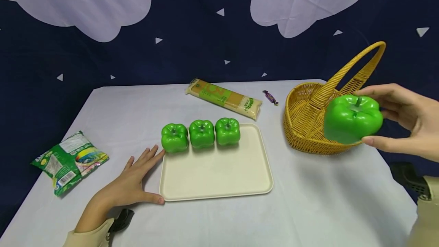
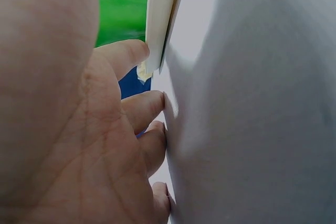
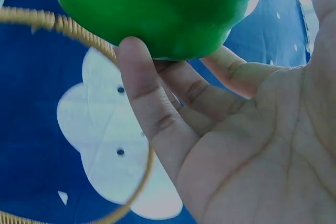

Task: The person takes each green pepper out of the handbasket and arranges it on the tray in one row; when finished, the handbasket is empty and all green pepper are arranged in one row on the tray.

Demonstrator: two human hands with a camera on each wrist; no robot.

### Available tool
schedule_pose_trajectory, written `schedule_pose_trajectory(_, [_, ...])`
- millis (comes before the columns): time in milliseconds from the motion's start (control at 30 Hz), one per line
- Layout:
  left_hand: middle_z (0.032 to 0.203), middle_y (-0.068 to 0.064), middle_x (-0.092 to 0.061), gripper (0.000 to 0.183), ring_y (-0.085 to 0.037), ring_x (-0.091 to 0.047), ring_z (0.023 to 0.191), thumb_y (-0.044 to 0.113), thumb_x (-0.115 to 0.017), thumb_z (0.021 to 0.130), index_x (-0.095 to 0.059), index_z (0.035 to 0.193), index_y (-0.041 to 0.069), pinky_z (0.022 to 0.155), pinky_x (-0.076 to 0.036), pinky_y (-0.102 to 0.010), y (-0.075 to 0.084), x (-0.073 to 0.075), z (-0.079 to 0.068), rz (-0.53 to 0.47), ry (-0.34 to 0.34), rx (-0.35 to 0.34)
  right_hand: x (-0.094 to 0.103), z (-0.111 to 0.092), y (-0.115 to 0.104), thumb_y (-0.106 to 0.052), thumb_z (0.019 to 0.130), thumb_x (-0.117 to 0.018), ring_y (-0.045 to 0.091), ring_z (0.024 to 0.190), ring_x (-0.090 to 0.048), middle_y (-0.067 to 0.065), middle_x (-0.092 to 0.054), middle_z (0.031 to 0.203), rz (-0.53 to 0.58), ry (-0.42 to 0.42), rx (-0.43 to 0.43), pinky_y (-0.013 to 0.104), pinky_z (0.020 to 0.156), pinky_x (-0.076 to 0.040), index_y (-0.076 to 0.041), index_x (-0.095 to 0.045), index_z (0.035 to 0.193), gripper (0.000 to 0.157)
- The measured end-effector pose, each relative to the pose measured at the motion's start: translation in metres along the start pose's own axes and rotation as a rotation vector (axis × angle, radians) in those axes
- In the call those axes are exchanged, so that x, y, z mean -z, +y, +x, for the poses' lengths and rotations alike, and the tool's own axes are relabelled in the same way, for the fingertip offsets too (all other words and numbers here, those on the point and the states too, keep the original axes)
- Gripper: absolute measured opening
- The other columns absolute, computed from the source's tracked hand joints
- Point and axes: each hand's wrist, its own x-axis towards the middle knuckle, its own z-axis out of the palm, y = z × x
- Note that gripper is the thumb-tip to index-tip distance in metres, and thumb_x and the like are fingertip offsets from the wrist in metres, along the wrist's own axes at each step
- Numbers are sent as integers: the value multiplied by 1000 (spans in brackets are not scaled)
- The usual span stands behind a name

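In the head view my right hand (image 1: pixel 408 121) pinches a green bell pepper (image 1: pixel 353 119) between thumb and fingers, held up in front of the wicker basket (image 1: pixel 302 136). The right wrist view shows the same pepper (image 3: pixel 157 14) above the fingers. My left hand (image 1: pixel 132 186) rests at the left side of a cream tray (image 1: pixel 219 174), fingers spread, thumb and a fingertip touching its edge. Three green bell peppers stand in a row along the tray's back: a left one (image 1: pixel 175 138), a middle one (image 1: pixel 202 134) and a right one (image 1: pixel 228 131).
A green snack bag (image 1: pixel 72 163) lies at the table's left. Behind the tray is a long pack of noodles (image 1: pixel 224 98), with a small purple-wrapped candy (image 1: pixel 270 98) to its right. The basket's tall handle (image 1: pixel 350 68) arches up at the right. A dark blue curtain (image 1: pixel 192 29) hangs behind.
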Motion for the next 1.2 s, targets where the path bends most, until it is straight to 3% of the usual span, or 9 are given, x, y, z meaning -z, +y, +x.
schedule_pose_trajectory(100, [180,-22,-15,139,-54,-7,165,65,-98,59,-29,171,21,122,1,-86,0,-1,1,2,-2,-1,-8,6,-12,22,51,-94,-5,113,-63,-9,-61,135,14,-62,-21,-3,94,-44,-15,-57,147,110])
schedule_pose_trajectory(300, [180,-21,-15,139,-54,-8,165,65,-99,59,-29,171,22,122,0,-86,-1,-1,0,8,-1,2,-27,22,-28,7,60,-100,2,109,-66,-4,-65,135,34,-193,41,2,94,-48,-18,-57,146,99])
schedule_pose_trajectory(633, [180,-21,-15,139,-53,-7,165,66,-98,59,-29,172,22,122,0,-86,-1,0,1,14,3,4,-59,46,-38,-16,67,-103,2,113,-63,-14,-63,134,-1,-292,26,6,94,-47,-27,-57,145,91])
schedule_pose_trajectory(800, [180,-22,-15,139,-54,-7,165,63,-99,60,-28,172,22,122,0,-86,-1,-1,0,11,3,-2,-72,55,-40,-25,71,-101,4,111,-63,-11,-64,135,-64,-349,41,17,95,-51,-32,-58,147,87])
schedule_pose_trajectory(900, [180,-22,-15,139,-54,-7,165,63,-99,60,-28,172,22,122,0,-86,-1,-1,0,15,5,-7,-79,59,-40,-27,73,-100,7,112,-61,-10,-62,136,-78,-385,10,25,96,-54,-34,-57,147,86])
schedule_pose_trajectory(1200, [180,-23,-15,139,-55,-8,165,63,-99,60,-26,172,23,121,0,-87,-2,-1,0,21,8,-18,-102,71,-38,-13,77,-92,14,115,-60,-2,-59,136,-14,-514,-41,32,99,-56,-23,-51,146,81])
